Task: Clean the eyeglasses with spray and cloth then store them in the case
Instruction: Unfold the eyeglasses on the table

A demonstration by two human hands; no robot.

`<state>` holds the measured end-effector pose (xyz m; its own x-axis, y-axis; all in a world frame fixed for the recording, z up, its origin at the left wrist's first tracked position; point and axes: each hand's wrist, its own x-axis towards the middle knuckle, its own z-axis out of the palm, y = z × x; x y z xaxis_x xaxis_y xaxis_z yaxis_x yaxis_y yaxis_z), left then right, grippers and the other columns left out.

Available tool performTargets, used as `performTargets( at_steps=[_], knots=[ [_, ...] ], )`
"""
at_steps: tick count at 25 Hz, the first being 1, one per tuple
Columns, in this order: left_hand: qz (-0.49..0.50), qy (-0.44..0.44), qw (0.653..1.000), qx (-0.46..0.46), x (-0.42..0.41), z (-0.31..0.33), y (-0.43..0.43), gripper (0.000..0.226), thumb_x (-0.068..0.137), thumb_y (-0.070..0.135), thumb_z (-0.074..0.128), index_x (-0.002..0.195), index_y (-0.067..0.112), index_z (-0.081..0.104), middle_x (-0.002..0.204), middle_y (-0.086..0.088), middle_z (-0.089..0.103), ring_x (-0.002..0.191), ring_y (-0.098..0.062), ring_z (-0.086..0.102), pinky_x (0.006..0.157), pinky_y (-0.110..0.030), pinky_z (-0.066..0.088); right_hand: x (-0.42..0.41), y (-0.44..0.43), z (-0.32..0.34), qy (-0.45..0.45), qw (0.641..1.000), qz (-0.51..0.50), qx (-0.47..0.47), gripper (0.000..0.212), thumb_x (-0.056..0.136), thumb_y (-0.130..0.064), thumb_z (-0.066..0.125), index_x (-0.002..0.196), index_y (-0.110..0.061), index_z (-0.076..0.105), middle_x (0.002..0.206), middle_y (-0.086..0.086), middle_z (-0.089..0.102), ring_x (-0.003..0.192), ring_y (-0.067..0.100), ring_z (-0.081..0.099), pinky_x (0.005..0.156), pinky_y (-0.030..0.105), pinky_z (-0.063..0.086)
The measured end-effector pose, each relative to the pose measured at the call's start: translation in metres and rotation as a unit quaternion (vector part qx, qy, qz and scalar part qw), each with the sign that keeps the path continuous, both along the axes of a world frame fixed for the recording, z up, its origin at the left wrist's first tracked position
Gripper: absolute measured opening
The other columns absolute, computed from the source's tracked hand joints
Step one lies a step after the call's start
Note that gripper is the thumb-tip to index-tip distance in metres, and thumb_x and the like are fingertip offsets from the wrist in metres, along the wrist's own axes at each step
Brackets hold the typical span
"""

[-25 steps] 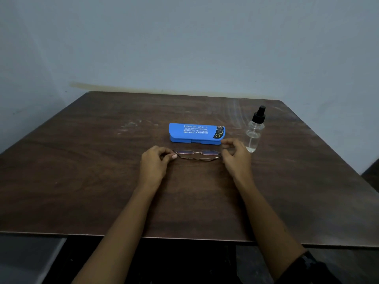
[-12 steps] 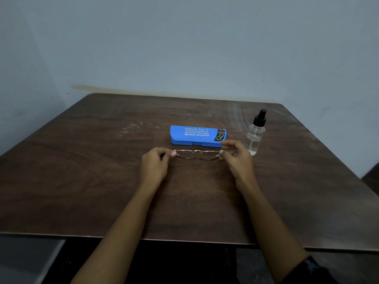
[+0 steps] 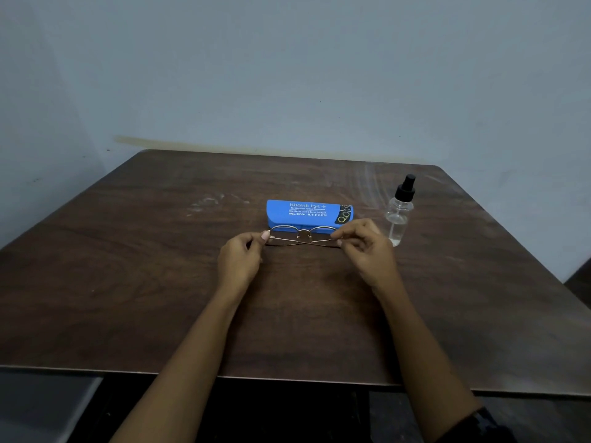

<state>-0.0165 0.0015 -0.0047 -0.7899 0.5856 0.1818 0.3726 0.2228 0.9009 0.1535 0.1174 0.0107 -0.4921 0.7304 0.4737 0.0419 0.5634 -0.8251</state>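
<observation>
"Bhavik Eye+" on blue case (image 3: 307, 212) lid; smaller lines beneath unclear

Worktop (image 3: 128, 298) backs onto a wall (image 3: 287, 75) on its far side. Case (image 3: 310, 212) lies near worktop centre, long side running left to right, lid down. Spray bottle (image 3: 399, 215) stands upright to the right of the case, apart from it. Eyeglasses (image 3: 302, 236) sit just in front of the case, parallel to it, temples folded and crossing behind the lenses. Left hand (image 3: 240, 262) at the glasses' left end, right hand (image 3: 364, 251) at the right end, fingers (image 3: 343, 233) pinching the frame; right hand just beside the bottle's base. Both forearms cross the near worktop edge.
</observation>
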Motion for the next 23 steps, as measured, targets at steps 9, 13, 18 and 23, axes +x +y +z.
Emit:
performTargets(
  at_steps=[9, 13, 18, 23],
  knots=[
    [-0.053, 0.056, 0.993, 0.086, 0.0010, 0.0013, -0.0011, 0.018, 0.087, 0.023, 0.057, 0.071, 0.017, 0.060, 0.074, 0.009, 0.052, 0.061, 0.006, 0.048, 0.057, -0.004, 0.033, 0.0042, 0.0027, 0.0030, -0.043, 0.993, -0.052, 0.091, 0.008, 0.074, 0.007, 0.067, 0.079, 0.002, 0.070, 0.083, 0.015, 0.063, 0.069, 0.006, 0.055, 0.066, 0.002, 0.041],
    [-0.079, -0.006, 0.992, 0.096, 0.0012, 0.0002, -0.0019, 0.022, 0.086, 0.026, 0.059, 0.071, 0.010, 0.058, 0.073, -0.007, 0.065, 0.063, -0.003, 0.051, 0.064, -0.023, 0.039, 0.0048, 0.0039, 0.0029, -0.032, 0.996, -0.061, 0.063, 0.009, 0.074, 0.007, 0.067, 0.079, 0.002, 0.071, 0.080, 0.013, 0.063, 0.069, 0.002, 0.053, 0.063, 0.006, 0.041],
    [-0.088, -0.045, 0.986, 0.132, 0.0028, 0.0027, -0.0029, 0.004, 0.083, 0.013, 0.063, 0.086, 0.011, 0.060, 0.079, -0.013, 0.068, 0.067, -0.002, 0.064, 0.064, -0.013, 0.047, 0.0041, 0.0050, 0.0026, -0.038, 0.996, -0.067, 0.044, 0.008, 0.072, 0.008, 0.068, 0.078, 0.003, 0.072, 0.077, 0.005, 0.059, 0.066, 0.001, 0.053, 0.060, 0.003, 0.040],
    [-0.100, 0.040, 0.988, 0.114, 0.0066, 0.0055, -0.0027, 0.014, 0.081, 0.006, 0.063, 0.092, 0.012, 0.070, 0.092, -0.009, 0.067, 0.077, -0.008, 0.058, 0.069, -0.009, 0.043, 0.0030, 0.0056, 0.0003, -0.016, 0.997, -0.071, -0.011, 0.010, 0.073, 0.009, 0.067, 0.080, 0.004, 0.071, 0.073, -0.003, 0.055, 0.063, -0.003, 0.056, 0.058, 0.003, 0.044]
  ],
)
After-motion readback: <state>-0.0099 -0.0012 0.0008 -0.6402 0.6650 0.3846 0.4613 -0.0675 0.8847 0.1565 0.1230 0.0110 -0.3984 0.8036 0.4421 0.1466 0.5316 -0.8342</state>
